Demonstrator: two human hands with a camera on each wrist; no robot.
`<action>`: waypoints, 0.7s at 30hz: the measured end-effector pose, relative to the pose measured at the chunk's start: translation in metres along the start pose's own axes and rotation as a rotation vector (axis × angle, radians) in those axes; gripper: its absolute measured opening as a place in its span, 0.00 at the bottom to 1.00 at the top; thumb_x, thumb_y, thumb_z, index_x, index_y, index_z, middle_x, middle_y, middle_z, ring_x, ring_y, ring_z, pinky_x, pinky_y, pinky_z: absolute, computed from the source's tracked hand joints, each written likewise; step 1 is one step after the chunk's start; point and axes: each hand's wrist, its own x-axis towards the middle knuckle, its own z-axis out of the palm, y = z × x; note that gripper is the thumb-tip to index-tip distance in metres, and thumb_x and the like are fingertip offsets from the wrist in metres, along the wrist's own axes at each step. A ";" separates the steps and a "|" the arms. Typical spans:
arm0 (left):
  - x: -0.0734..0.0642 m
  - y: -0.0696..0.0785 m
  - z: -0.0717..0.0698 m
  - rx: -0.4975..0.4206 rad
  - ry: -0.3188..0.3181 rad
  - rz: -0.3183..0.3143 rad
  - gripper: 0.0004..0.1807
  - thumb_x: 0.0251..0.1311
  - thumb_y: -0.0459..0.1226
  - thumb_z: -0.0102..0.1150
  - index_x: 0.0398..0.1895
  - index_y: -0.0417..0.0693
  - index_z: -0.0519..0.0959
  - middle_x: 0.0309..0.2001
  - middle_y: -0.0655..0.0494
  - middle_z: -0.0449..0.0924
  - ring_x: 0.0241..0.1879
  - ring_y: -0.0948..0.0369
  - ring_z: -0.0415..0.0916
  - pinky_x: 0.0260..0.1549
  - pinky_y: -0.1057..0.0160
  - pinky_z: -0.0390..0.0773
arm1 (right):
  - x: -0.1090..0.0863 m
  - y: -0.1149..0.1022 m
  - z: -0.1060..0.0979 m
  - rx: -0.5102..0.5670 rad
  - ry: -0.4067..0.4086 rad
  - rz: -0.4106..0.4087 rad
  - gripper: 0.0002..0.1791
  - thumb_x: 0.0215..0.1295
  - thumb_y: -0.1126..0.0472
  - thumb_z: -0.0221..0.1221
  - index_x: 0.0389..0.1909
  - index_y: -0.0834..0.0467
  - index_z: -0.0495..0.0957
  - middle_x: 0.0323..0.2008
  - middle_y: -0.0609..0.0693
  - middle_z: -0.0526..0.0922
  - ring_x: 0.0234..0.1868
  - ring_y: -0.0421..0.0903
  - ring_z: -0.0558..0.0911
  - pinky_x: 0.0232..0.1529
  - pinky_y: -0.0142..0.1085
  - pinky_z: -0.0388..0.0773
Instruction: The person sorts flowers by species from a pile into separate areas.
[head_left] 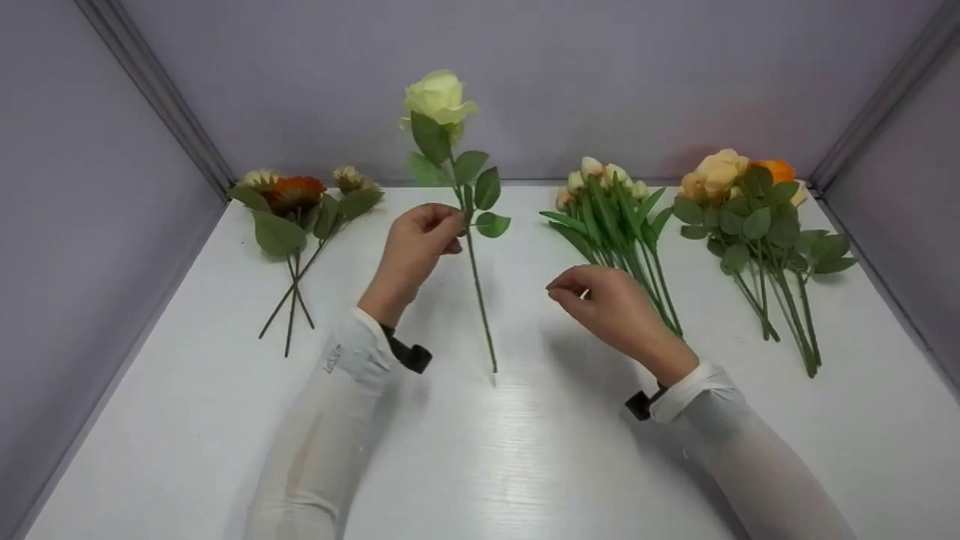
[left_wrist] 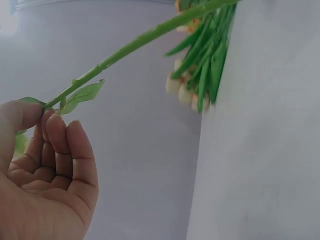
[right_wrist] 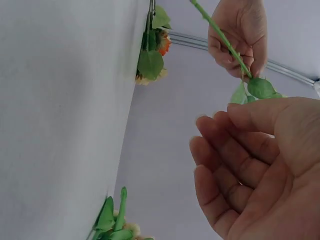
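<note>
A pale yellow-green rose [head_left: 439, 97] stands nearly upright over the middle of the table, its bloom at the top and its long green stem [head_left: 481, 300] pointing down. My left hand [head_left: 424, 244] pinches this stem between thumb and forefinger, just below the leaves. In the left wrist view the stem [left_wrist: 135, 47] runs up and right from the fingertips, with the other fingers loosely bent. My right hand [head_left: 619, 307] hovers in front of the tulip bunch [head_left: 611, 210], holding nothing. Its fingers [right_wrist: 210, 150] are loosely curled, apart from the rose.
At the back left lie orange and cream flowers [head_left: 296, 191] with crossed stems. Peach and orange roses [head_left: 724, 176] with leafy stems lie at the back right. Grey-lilac walls [head_left: 525, 90] close in the white table [head_left: 187, 420] at the back and both sides.
</note>
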 end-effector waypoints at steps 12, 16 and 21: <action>0.001 -0.017 0.054 -0.214 0.042 0.060 0.10 0.71 0.35 0.59 0.47 0.36 0.82 0.40 0.48 0.82 0.34 0.59 0.80 0.45 0.59 0.83 | -0.002 -0.003 0.003 0.253 -0.146 0.148 0.10 0.69 0.49 0.67 0.43 0.50 0.89 0.38 0.45 0.87 0.40 0.48 0.84 0.41 0.45 0.81; 0.001 -0.017 0.058 -0.233 0.058 0.060 0.09 0.70 0.35 0.60 0.46 0.36 0.82 0.39 0.47 0.82 0.33 0.59 0.80 0.45 0.58 0.83 | -0.003 -0.001 0.006 0.244 -0.127 0.150 0.09 0.68 0.50 0.68 0.43 0.50 0.89 0.38 0.44 0.87 0.38 0.45 0.84 0.41 0.43 0.82; 0.000 -0.018 0.065 -0.231 0.039 0.046 0.09 0.71 0.35 0.59 0.46 0.37 0.82 0.38 0.49 0.82 0.33 0.60 0.79 0.45 0.58 0.84 | -0.003 0.003 0.008 0.229 -0.095 0.167 0.08 0.68 0.51 0.68 0.41 0.50 0.88 0.36 0.44 0.87 0.35 0.45 0.85 0.37 0.43 0.82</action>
